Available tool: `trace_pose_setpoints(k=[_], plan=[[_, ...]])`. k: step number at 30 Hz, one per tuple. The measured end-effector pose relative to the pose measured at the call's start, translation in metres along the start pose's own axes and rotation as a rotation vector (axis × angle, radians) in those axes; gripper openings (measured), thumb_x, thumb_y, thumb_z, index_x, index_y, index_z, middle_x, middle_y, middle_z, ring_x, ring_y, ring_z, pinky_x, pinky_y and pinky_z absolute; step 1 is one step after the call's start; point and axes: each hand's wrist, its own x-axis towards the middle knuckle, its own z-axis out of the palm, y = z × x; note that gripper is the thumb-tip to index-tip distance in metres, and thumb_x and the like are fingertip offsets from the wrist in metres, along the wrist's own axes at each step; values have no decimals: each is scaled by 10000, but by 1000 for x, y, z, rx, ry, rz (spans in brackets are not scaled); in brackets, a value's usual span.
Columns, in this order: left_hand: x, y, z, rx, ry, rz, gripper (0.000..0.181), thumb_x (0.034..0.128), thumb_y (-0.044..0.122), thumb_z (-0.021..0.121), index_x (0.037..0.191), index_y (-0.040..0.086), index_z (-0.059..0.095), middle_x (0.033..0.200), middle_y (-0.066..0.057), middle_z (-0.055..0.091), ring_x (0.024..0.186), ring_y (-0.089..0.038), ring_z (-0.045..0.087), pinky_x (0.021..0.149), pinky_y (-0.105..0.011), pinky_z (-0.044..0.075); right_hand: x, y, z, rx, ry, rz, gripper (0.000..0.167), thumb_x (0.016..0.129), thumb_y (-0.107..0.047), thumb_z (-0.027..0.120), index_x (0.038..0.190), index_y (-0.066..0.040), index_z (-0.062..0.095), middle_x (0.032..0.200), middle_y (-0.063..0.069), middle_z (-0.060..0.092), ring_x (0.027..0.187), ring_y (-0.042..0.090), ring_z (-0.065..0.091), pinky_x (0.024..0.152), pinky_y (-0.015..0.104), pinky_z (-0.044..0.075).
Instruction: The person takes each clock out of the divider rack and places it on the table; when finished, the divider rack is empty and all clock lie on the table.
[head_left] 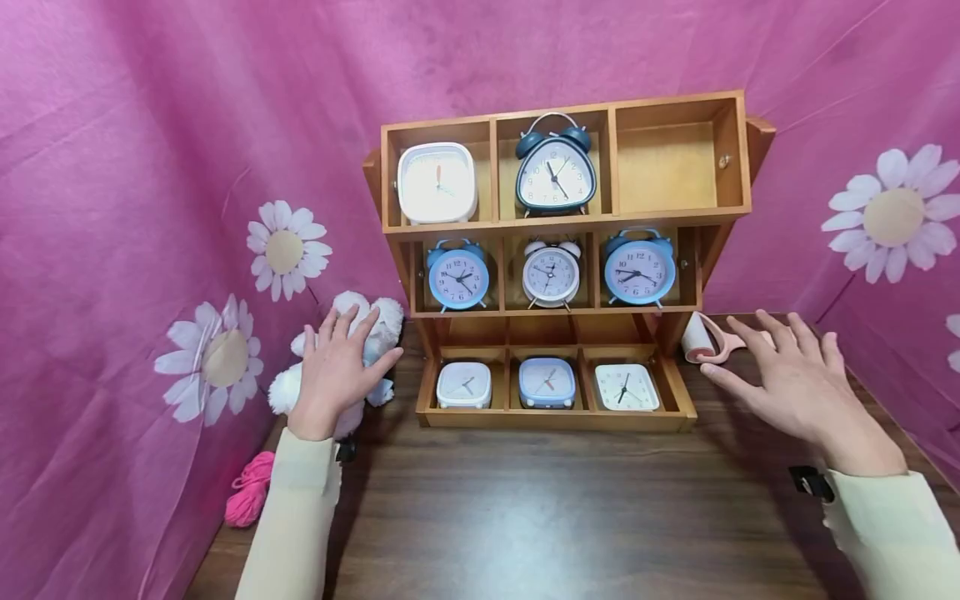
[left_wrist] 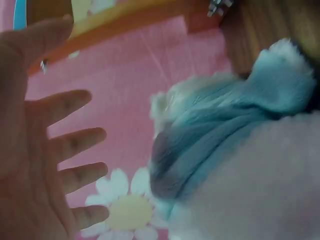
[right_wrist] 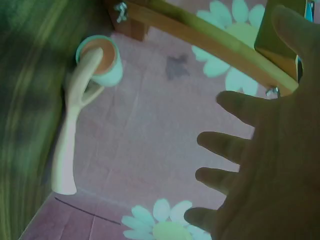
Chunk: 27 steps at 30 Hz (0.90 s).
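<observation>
My left hand [head_left: 337,367] has its fingers spread above a white fluffy plush toy [head_left: 386,325], which it partly covers in the head view. The left wrist view shows blue cloth on the plush toy [left_wrist: 220,140], apart from the fingers. On the other side, my right hand [head_left: 802,383] is spread near a lint roller [head_left: 699,338] with a pink handle, holding nothing. Between the hands stands a three-tier wooden rack [head_left: 555,422] of alarm clocks. Its top tier holds a white clock [head_left: 437,183] at left and a dark teal twin-bell clock [head_left: 556,175] in the middle.
The middle tier carries a blue clock [head_left: 458,277] on each side of a white twin-bell clock [head_left: 551,275]. Three squarish clocks, including a blue one [head_left: 547,383], sit in the bottom tier. Pink yarn [head_left: 250,492] lies at left; a pink flowered curtain [head_left: 315,67] surrounds the brown table [head_left: 525,517].
</observation>
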Motion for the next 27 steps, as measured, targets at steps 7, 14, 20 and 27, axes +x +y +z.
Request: trace_pose_setpoints(k=[7,14,20,27], plan=[[-15,1,22,-184,199,122,526,1027,392,798,1437,68,735,1421,-198,718,1305,-433,674,1058,-631,562,-1,-10,20,123,98,-147,836,1053,-437,765,1697,-20,434,1585,372,536,1455,622,445,1105,813,355],[-40,17,42,-510,117,74,396,1033,222,826,1359,8,760,1236,-210,774,1105,-386,763,925,-526,665,-12,-32,43,271,144,-98,655,999,-347,857,1485,28,629,1473,357,632,1341,615,575,1061,768,455],[-63,27,58,-643,5,-41,516,1005,182,849,1443,-37,688,1305,-252,739,1163,-414,762,948,-486,676,-21,-53,54,325,186,-29,540,948,-316,911,1357,-5,744,1467,296,686,1272,532,697,998,664,527],[-59,-1,111,-652,1,-18,617,1033,299,821,1507,-54,644,1347,-276,758,1078,-331,801,903,-427,676,-20,-64,60,358,206,37,569,919,-333,941,1369,-34,763,1257,203,812,1033,339,791,821,118,446]])
